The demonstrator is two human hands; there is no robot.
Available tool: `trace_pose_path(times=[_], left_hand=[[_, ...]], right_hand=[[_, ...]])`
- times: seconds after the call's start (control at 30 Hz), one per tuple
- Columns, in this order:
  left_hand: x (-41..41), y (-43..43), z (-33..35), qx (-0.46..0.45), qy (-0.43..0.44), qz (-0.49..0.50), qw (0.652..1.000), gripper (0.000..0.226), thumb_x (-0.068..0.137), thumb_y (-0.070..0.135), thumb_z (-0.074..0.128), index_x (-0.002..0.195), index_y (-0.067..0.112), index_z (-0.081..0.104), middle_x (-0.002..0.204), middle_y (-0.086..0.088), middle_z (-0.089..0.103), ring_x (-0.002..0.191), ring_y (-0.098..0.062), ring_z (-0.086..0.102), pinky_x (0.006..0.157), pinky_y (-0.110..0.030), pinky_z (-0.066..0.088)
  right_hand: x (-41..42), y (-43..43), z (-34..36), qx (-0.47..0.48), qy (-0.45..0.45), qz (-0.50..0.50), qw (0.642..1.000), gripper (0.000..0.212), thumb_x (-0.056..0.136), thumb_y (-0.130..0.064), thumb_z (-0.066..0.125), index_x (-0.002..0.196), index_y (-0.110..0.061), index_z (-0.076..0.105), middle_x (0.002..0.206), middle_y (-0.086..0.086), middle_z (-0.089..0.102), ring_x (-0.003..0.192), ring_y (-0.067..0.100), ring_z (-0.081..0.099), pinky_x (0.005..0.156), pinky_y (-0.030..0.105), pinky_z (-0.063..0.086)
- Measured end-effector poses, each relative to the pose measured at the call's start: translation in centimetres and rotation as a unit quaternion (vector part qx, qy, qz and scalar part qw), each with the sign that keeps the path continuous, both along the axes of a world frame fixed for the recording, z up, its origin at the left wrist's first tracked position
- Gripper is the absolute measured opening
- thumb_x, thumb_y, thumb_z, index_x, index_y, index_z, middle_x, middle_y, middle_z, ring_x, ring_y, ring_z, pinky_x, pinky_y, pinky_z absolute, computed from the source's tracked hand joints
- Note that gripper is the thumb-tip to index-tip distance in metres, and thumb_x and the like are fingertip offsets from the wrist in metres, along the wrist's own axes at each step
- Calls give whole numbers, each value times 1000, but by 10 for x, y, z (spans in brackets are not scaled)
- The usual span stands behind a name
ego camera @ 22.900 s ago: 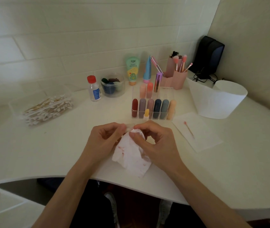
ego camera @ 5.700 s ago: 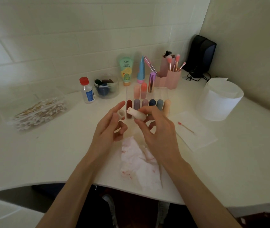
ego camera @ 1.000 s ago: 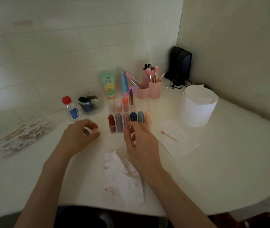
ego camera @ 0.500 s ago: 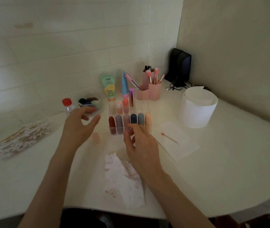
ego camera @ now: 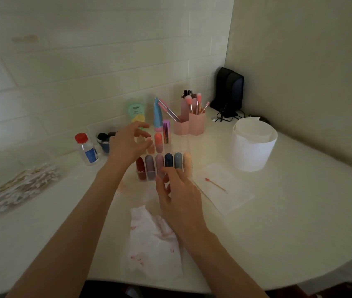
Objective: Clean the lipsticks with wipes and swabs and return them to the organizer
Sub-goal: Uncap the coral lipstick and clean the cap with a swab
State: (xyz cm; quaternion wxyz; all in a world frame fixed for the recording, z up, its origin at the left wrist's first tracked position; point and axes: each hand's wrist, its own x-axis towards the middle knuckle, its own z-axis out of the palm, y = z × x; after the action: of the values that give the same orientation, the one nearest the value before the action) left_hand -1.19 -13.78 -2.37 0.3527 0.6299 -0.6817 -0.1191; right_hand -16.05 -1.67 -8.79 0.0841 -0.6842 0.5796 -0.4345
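left hand (ego camera: 127, 143) grip spread empty over clear acrylic lipstick organizer (ego camera: 162, 166); right hand (ego camera: 177, 194) loose, steadying front; pinch one cap, lift straight.

Home vanity: makeup brushes (ego camera: 194, 102), lipsticks (ego camera: 163, 161)

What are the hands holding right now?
Nothing that shows. The left hand reaches with spread fingers over the back row of the organizer. The right hand rests its fingertips at the organizer's front and grips nothing.

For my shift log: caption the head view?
Left hand reaches over the lipstick organizer; right hand steadies its front.
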Motion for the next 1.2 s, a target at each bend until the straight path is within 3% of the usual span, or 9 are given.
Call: trace_pose_path(times=[0.17, 0.33, 0.47, 0.63, 0.77, 0.9, 1.03, 1.2], left_hand=[[2, 0, -3, -41, 33, -17, 998, 29, 84, 27, 81, 112, 30, 73, 94, 15, 74, 94, -2, 68, 97, -41, 53], [0, 4, 4, -73, 56, -21, 996, 25, 89, 23, 76, 113, 26, 73, 98, 11, 74, 99, -5, 67, 99, -41, 51], [6, 25, 22, -75, 168, -23, 983, 28, 89, 20, 76, 117, 22, 72, 106, 6, 75, 96, 0, 69, 88, -25, 52], [9, 81, 28, -21, 310, -45, 950, 30, 87, 18, 79, 116, 24, 73, 98, 6, 78, 97, -7, 73, 88, -23, 54], [4, 116, 18, 9, 325, -66, 943, 33, 86, 13, 79, 116, 23, 72, 99, 6, 78, 97, -7, 73, 85, -19, 55], [0, 131, 2, 9, 343, -59, 937, 30, 87, 8, 76, 116, 16, 72, 95, 7, 78, 86, -5, 74, 72, -9, 52], [3, 137, -11, -3, 378, -26, 925, 25, 86, 8, 77, 106, 23, 73, 94, 15, 78, 91, -3, 73, 76, -9, 52], [3, 141, -21, -24, 423, 6, 906, 30, 84, 11, 79, 114, 14, 74, 100, 0, 79, 95, -11, 75, 80, -16, 56]], right_hand=[[-1, 1, 1, -15, -6, 3, 1000, 38, 105, -47, 38, 114, -20, 64, 99, -3, 72, 71, 13, 65, 70, 32, 61], [-1, 0, -1, -12, -4, 2, 1000, 23, 105, -39, 51, 110, -21, 63, 100, -2, 71, 72, 14, 65, 69, 33, 61], [-3, -1, -3, -6, -8, -2, 1000, 24, 105, -43, 48, 115, -24, 59, 106, -6, 69, 76, 12, 65, 70, 34, 60], [-4, 2, 7, 1, -93, 25, 995, 31, 100, -52, 56, 121, -29, 57, 114, -13, 63, 90, 8, 63, 75, 28, 56], [-3, 6, 16, 35, -197, 93, 975, 44, 93, -52, 67, 131, -31, 61, 113, -19, 68, 100, 3, 65, 78, 20, 52], [-4, 8, 17, 10, -201, 116, 973, 27, 95, -42, 70, 114, -24, 72, 99, -15, 74, 92, 5, 67, 75, 14, 48], [-2, 7, 15, 12, -179, 126, 976, 23, 93, -38, 73, 108, -20, 74, 91, -14, 72, 86, 3, 64, 74, 10, 45], [1, 9, 14, -12, -171, 121, 978, 25, 92, -39, 73, 109, -21, 72, 92, -14, 70, 86, 7, 62, 76, 16, 49]])
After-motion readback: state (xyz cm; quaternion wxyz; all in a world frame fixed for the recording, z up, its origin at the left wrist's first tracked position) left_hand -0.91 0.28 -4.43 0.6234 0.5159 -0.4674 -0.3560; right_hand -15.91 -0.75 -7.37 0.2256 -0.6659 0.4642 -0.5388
